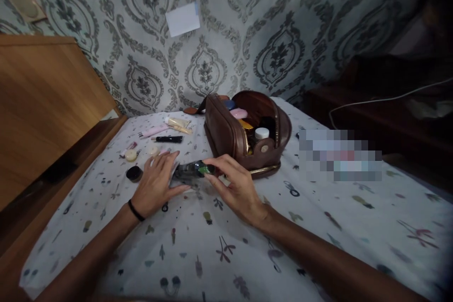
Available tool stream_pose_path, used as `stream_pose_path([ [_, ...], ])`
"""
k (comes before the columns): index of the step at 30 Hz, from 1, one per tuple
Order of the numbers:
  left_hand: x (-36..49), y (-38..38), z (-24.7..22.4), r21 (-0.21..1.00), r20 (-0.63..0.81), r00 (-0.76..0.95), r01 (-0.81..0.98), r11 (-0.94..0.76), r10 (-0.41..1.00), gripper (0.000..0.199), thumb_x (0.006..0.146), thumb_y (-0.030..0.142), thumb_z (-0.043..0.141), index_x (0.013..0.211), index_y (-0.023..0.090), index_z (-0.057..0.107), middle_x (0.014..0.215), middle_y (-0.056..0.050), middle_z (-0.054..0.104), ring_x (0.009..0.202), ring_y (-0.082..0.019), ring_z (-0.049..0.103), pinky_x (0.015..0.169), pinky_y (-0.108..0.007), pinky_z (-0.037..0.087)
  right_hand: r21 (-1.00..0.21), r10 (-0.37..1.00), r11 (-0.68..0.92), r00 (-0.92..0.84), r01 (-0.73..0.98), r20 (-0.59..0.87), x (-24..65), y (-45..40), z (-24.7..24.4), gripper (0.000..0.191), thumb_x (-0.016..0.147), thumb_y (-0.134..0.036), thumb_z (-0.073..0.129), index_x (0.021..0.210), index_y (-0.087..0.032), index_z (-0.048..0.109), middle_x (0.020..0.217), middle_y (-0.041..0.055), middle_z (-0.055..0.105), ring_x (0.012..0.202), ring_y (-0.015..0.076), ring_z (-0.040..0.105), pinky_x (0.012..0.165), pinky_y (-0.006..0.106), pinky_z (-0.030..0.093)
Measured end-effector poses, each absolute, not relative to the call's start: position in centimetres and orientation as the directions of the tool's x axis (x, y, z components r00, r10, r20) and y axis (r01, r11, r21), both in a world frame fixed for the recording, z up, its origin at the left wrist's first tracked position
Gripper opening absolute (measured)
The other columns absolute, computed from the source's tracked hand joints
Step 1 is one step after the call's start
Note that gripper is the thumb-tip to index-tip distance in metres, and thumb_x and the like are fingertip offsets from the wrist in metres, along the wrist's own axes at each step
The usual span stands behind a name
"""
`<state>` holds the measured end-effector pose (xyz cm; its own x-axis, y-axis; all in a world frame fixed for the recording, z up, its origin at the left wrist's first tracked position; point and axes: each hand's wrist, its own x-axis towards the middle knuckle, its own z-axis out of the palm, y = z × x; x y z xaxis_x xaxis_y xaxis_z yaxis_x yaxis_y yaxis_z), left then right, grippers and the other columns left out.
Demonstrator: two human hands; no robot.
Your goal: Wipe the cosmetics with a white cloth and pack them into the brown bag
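Observation:
A dark, partly clear bottle with a green mark lies sideways between my hands, low over the patterned cloth. My right hand pinches its right end between thumb and fingers. At the bottle's left end is my left hand, thumb and fingers spread around it; whether it touches the bottle is hard to tell. Just behind my right hand stands an open brown bag, with a white-capped container, a pink item and a blue item inside.
Left of the bag lie a black tube, a beige tube, a pink tube, a black round jar and a small cream jar. A wooden cabinet borders the left. A blurred patch covers something at right.

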<state>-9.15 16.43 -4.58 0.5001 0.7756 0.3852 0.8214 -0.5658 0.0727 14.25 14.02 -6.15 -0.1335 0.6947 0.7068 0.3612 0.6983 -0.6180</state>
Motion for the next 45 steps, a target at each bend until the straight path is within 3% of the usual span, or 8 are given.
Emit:
stream_pose_path([
  [7,-5.6,14.4,-1.5,0.041,0.413,0.642,0.696,-0.717,0.646,0.028,0.096,0.027,0.051,0.123,0.022,0.049,0.115,-0.009,0.064,0.108,-0.026,0.061,0.09,-0.039,0.052,-0.601,0.658,0.742,-0.154,0.297,0.737,13.9,13.9,-6.4,0.023,0.094,-0.018,0.057,0.116,-0.018,0.065,0.09,0.0046,0.06,0.079,0.0158,0.061,0.074,0.027,0.054],
  [16,-5.6,15.5,-0.4,0.034,0.311,0.682,0.688,-0.725,0.662,0.023,0.09,0.023,0.051,0.112,0.022,0.057,0.108,-0.007,0.064,0.101,-0.024,0.063,0.082,-0.036,0.056,-0.737,0.757,0.653,-0.164,0.173,0.632,13.6,13.8,-5.9,0.041,0.088,-0.018,0.062,0.129,-0.022,0.055,0.103,0.0049,0.064,0.091,0.0171,0.063,0.083,0.03,0.053],
  [20,-6.5,16.6,1.9,0.234,0.322,0.56,0.734,-0.637,0.764,0.024,0.09,0.038,0.055,0.106,0.021,0.061,0.1,-0.006,0.068,0.093,-0.024,0.066,0.08,-0.036,0.056,-0.784,0.805,0.588,-0.23,0.199,0.546,14.3,13.1,-6.0,0.057,0.085,-0.017,0.062,0.138,-0.022,0.042,0.107,0.0053,0.063,0.087,0.0165,0.062,0.077,0.029,0.052],
  [25,-6.3,17.9,7.8,0.6,0.438,0.19,0.666,-0.444,0.878,0.039,0.076,0.05,0.072,0.1,0.021,0.064,0.097,-0.003,0.071,0.089,-0.022,0.066,0.075,-0.031,0.058,-0.705,0.764,0.637,-0.376,0.311,0.524,15.2,12.2,-8.2,0.03,0.087,-0.01,0.051,0.115,-0.018,0.06,0.101,0.006,0.065,0.09,0.0178,0.062,0.084,0.029,0.049],
  [29,-2.3,18.7,12.5,0.724,0.571,0.057,0.435,-0.535,0.819,0.032,0.069,0.043,0.08,0.09,0.022,0.067,0.089,0.0,0.07,0.08,-0.017,0.065,0.069,-0.025,0.058,-0.643,0.719,0.68,-0.494,0.354,0.488,15.6,11.9,-8.8,0.02,0.092,-0.013,0.049,0.104,-0.017,0.064,0.098,0.0063,0.067,0.091,0.0183,0.064,0.084,0.026,0.048],
  [35,5.9,22.4,14.7,0.699,0.624,0.227,0.265,-0.664,0.748,0.037,0.062,0.034,0.084,0.089,0.017,0.064,0.085,-0.001,0.066,0.073,-0.015,0.063,0.059,-0.025,0.059,-0.539,0.636,0.753,-0.629,0.378,0.447,16.6,11.6,-7.8,0.017,0.089,-0.014,0.055,0.102,-0.015,0.064,0.098,0.0058,0.069,0.084,0.0175,0.065,0.073,0.024,0.047],
  [39,8.6,25.9,13.5,0.639,0.571,0.381,0.351,-0.685,0.727,0.042,0.062,0.034,0.082,0.091,0.017,0.057,0.083,-0.001,0.063,0.074,-0.015,0.062,0.064,-0.027,0.055,-0.551,0.652,0.729,-0.656,0.406,0.379,16.8,11.7,-7.3,0.018,0.087,-0.016,0.058,0.104,-0.016,0.065,0.1,0.0062,0.07,0.082,0.0185,0.066,0.07,0.025,0.047],
  [45,8.9,28.2,11.7,0.463,0.45,0.516,0.564,-0.684,0.729,0.066,0.068,0.043,0.072,0.124,0.021,0.044,0.073,0.004,0.054,0.062,-0.016,0.056,0.057,-0.027,0.045,-0.585,0.685,0.687,-0.653,0.431,0.322,16.6,12.0,-7.1,0.025,0.087,-0.017,0.058,0.11,-0.015,0.065,0.103,0.0074,0.072,0.085,0.0216,0.069,0.071,0.028,0.048],
])
